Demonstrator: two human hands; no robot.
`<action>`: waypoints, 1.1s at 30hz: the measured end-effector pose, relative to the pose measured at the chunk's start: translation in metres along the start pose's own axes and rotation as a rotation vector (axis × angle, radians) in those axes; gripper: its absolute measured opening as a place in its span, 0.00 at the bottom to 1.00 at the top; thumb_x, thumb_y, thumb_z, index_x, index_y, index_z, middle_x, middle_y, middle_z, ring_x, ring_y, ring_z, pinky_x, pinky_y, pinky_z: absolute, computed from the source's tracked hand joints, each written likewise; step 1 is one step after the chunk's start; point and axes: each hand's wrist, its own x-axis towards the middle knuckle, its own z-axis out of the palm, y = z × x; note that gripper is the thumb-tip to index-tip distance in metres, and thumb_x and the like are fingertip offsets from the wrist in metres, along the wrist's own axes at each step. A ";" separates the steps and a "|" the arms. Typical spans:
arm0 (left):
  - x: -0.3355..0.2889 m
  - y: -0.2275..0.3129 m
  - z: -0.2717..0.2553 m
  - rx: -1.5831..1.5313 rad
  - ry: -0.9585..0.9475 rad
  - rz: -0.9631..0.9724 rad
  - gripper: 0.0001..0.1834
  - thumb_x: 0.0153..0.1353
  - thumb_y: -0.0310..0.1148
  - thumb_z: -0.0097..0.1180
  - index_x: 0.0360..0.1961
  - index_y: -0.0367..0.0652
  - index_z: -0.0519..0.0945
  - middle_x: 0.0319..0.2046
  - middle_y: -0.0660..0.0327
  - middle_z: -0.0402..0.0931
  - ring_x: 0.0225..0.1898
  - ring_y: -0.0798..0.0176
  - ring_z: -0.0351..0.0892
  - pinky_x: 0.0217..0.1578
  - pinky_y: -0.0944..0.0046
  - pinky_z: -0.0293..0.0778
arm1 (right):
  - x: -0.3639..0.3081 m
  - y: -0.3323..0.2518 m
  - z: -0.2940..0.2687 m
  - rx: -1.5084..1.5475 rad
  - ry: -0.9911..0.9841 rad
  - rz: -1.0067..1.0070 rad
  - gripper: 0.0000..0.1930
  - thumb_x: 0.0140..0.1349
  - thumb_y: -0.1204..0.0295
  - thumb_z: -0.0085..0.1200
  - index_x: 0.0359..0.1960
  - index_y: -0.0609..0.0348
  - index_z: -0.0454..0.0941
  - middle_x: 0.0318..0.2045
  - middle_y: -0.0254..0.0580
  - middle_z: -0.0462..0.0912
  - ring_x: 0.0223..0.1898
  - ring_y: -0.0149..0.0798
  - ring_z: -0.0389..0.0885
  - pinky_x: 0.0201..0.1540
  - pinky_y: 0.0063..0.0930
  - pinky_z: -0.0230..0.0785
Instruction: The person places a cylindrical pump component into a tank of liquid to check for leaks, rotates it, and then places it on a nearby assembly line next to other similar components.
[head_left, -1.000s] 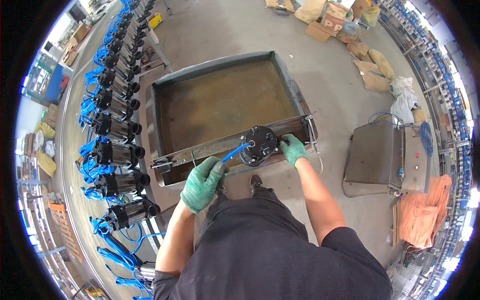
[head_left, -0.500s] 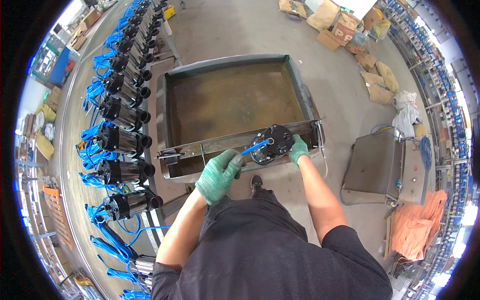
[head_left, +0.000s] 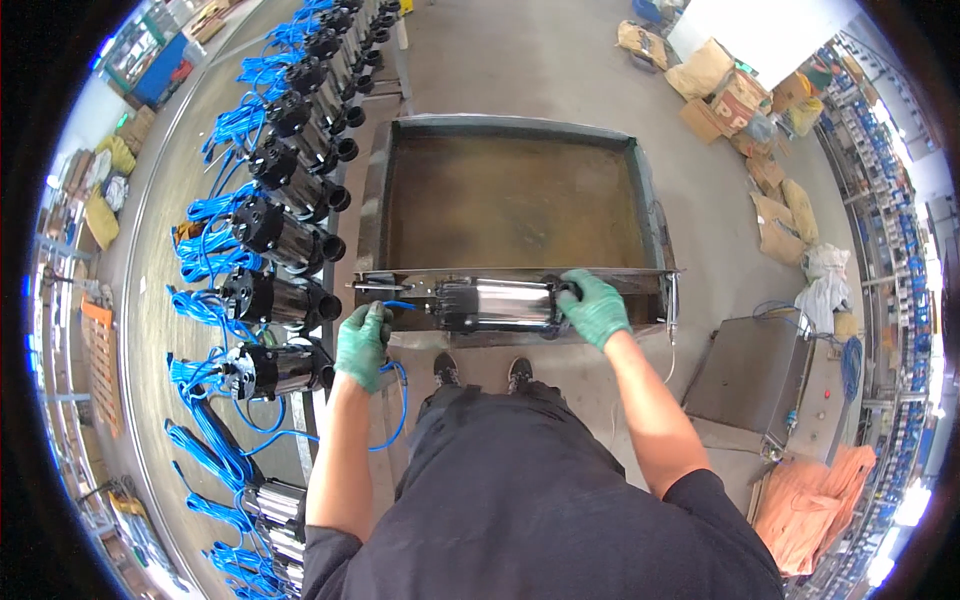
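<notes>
A submersible pump [head_left: 505, 303] with a shiny steel body and black ends lies sideways across the front ledge of a metal water tank [head_left: 515, 123]. My right hand [head_left: 597, 308], in a green glove, is closed round the black outlet at the pump's right end. A blue cable [head_left: 404, 402] leaves the pump's left end and passes to my left hand [head_left: 362, 346]. That gloved hand pinches the cable, which loops down below it and runs left.
Similar pumps [head_left: 270, 225] with blue cable coils line the bench [head_left: 150, 330] on my left. At right stands a metal box [head_left: 745, 375] beside an orange sheet stack [head_left: 812, 505]. Sacks and cartons [head_left: 735, 100] lie farther back on the right. Both my shoes [head_left: 519, 372] are below the tank.
The pump has gone from upright, black cap facing me, to lying sideways along the ledge. My left hand has moved left along the cable. My right hand has stayed on the pump.
</notes>
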 end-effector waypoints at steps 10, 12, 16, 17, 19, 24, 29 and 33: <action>-0.025 0.020 0.005 -0.002 -0.242 0.188 0.15 0.76 0.45 0.57 0.39 0.44 0.83 0.21 0.73 0.70 0.20 0.79 0.61 0.20 0.73 0.54 | 0.002 0.039 0.012 0.125 0.070 -0.079 0.20 0.65 0.62 0.56 0.57 0.54 0.82 0.51 0.56 0.86 0.53 0.57 0.85 0.56 0.43 0.77; -0.043 0.049 0.023 0.070 -0.339 0.221 0.16 0.76 0.44 0.56 0.40 0.41 0.83 0.22 0.71 0.71 0.23 0.76 0.65 0.24 0.71 0.62 | -0.009 0.070 0.003 0.090 0.073 0.084 0.20 0.67 0.62 0.55 0.58 0.53 0.81 0.51 0.56 0.86 0.53 0.58 0.85 0.55 0.45 0.77; -0.061 0.068 0.100 0.293 -0.554 0.361 0.18 0.76 0.44 0.56 0.42 0.36 0.82 0.25 0.66 0.74 0.28 0.70 0.70 0.32 0.66 0.71 | -0.007 0.113 0.015 -0.248 0.012 0.323 0.19 0.68 0.61 0.54 0.59 0.47 0.81 0.50 0.55 0.86 0.53 0.60 0.83 0.55 0.50 0.76; -0.063 0.071 0.119 0.349 -0.594 0.374 0.19 0.76 0.45 0.56 0.42 0.36 0.82 0.27 0.66 0.75 0.30 0.71 0.71 0.33 0.66 0.71 | -0.006 0.127 0.024 -0.247 0.028 0.282 0.19 0.68 0.59 0.57 0.57 0.49 0.83 0.47 0.55 0.88 0.51 0.61 0.85 0.53 0.49 0.78; -0.066 0.072 0.145 0.364 -0.641 0.384 0.21 0.76 0.48 0.56 0.41 0.36 0.83 0.28 0.66 0.76 0.31 0.72 0.71 0.33 0.66 0.71 | -0.008 0.146 0.037 -0.153 0.034 0.358 0.17 0.68 0.60 0.55 0.55 0.47 0.82 0.49 0.55 0.86 0.53 0.62 0.83 0.54 0.52 0.76; -0.061 0.067 0.138 0.306 -0.538 0.322 0.20 0.76 0.46 0.57 0.43 0.36 0.83 0.29 0.67 0.76 0.30 0.72 0.70 0.33 0.67 0.70 | 0.004 0.186 0.051 -0.224 -0.056 0.308 0.18 0.66 0.62 0.57 0.56 0.47 0.80 0.52 0.56 0.86 0.56 0.64 0.81 0.56 0.52 0.75; -0.040 0.049 0.075 0.133 -0.157 0.289 0.16 0.76 0.44 0.58 0.44 0.39 0.84 0.26 0.70 0.75 0.26 0.74 0.68 0.27 0.70 0.66 | 0.012 0.157 0.023 0.109 -0.073 0.118 0.26 0.65 0.66 0.56 0.65 0.55 0.74 0.55 0.58 0.84 0.57 0.58 0.83 0.59 0.45 0.74; -0.012 0.015 0.010 -0.014 0.096 0.136 0.14 0.76 0.42 0.57 0.39 0.44 0.84 0.22 0.72 0.73 0.23 0.77 0.65 0.23 0.72 0.58 | 0.029 0.091 0.013 0.355 -0.294 0.053 0.31 0.64 0.69 0.58 0.70 0.60 0.69 0.56 0.53 0.84 0.53 0.44 0.83 0.60 0.34 0.73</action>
